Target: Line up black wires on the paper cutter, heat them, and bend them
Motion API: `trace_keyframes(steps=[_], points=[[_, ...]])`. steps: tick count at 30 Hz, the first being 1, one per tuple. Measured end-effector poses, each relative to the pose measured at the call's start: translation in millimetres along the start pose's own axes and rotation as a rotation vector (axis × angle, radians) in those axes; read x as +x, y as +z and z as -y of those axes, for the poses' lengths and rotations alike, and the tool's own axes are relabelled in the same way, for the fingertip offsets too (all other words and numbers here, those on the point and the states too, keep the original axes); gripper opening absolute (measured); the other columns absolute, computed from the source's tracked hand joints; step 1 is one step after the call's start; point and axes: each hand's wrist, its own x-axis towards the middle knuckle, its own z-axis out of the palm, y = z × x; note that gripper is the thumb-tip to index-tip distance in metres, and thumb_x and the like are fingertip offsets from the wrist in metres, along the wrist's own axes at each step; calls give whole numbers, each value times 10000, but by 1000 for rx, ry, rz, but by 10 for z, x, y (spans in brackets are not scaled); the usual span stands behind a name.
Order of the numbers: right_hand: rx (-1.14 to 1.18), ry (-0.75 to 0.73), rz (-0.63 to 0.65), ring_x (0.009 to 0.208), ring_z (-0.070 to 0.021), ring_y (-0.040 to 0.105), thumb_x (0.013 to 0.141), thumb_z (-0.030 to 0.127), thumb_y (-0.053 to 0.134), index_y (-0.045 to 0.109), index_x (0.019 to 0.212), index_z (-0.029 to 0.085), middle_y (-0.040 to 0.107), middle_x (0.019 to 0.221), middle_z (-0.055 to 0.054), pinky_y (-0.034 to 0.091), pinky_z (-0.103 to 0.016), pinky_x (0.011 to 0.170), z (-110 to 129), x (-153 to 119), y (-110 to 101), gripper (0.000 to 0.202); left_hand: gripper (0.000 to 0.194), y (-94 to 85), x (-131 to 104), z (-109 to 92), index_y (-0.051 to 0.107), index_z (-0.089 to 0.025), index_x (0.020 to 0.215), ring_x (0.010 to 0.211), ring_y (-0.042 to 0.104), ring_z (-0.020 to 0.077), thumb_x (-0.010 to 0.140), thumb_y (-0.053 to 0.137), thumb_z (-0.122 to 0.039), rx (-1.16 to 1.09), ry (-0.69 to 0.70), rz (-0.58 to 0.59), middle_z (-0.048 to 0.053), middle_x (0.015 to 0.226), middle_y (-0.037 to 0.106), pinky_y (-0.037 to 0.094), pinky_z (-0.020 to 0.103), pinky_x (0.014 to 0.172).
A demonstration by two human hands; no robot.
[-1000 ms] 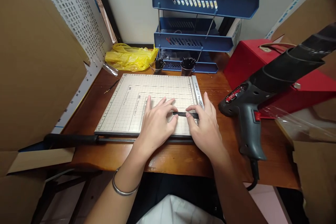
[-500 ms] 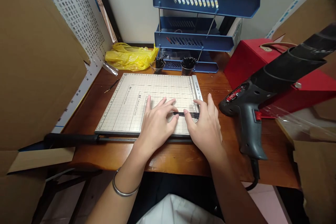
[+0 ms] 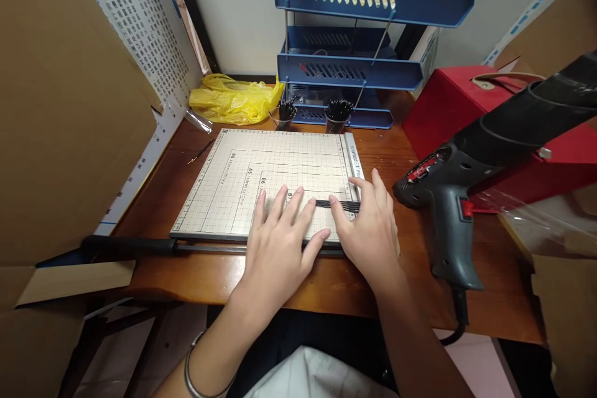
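A wooden table (image 3: 209,280) carries a gridded cutter (image 3: 219,199) under the fingers, with a blue rack (image 3: 349,71) and a yellow bag (image 3: 236,99) well beyond them; the heat gun (image 3: 452,224) lies to the right of the right-hand fingers, a red box (image 3: 429,106) behind it. The black strands (image 3: 345,205) lie on the cutter between the two sets of fingertips; the left hand (image 3: 277,245) is spread and grips nothing, its forefinger tip at their left end; the right hand (image 3: 366,230) has thumb and forefinger parted about them, though whether these grip I cannot tell.
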Motion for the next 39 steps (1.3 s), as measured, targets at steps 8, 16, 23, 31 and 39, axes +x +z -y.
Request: trace_keyframes(steps=[8,16,23,31,39], points=[[-1,5,4,1453,-404,394,927,441,591,574,1358,171,352,1630,-205,425,-611,1077,3,5,-4,508,536,-14,10,2,555,-170,1451,1501,375,373,1053,411,-500,41,39,23,152,1575,474,259,649,1231],[-17,7,11,1460,-401,387,931,448,577,538,1397,164,355,1631,-198,430,-612,1080,23,9,-2,547,545,26,-2,-8,519,-190,1496,1509,358,375,1062,383,-492,76,33,47,183,1594,436,340,617,1195],[-13,14,9,1455,-404,392,901,479,611,515,1413,171,363,1629,-190,443,-621,1071,20,17,3,605,538,19,-19,-19,523,-215,1497,1514,353,358,1064,371,-494,81,23,56,176,1608,413,325,609,1206],[10,10,-3,1448,-395,406,899,474,618,514,1403,189,397,1611,-175,449,-617,1070,-2,11,7,588,680,24,-24,-2,431,-92,1541,1519,342,357,1042,398,-551,45,-1,23,214,1607,399,338,568,1217],[22,-5,-4,1434,-395,422,901,472,615,517,1397,180,420,1592,-179,450,-599,1074,-7,12,3,584,572,26,-7,6,470,-83,1509,1520,344,347,1076,345,-436,68,1,71,150,1610,421,313,579,1230]])
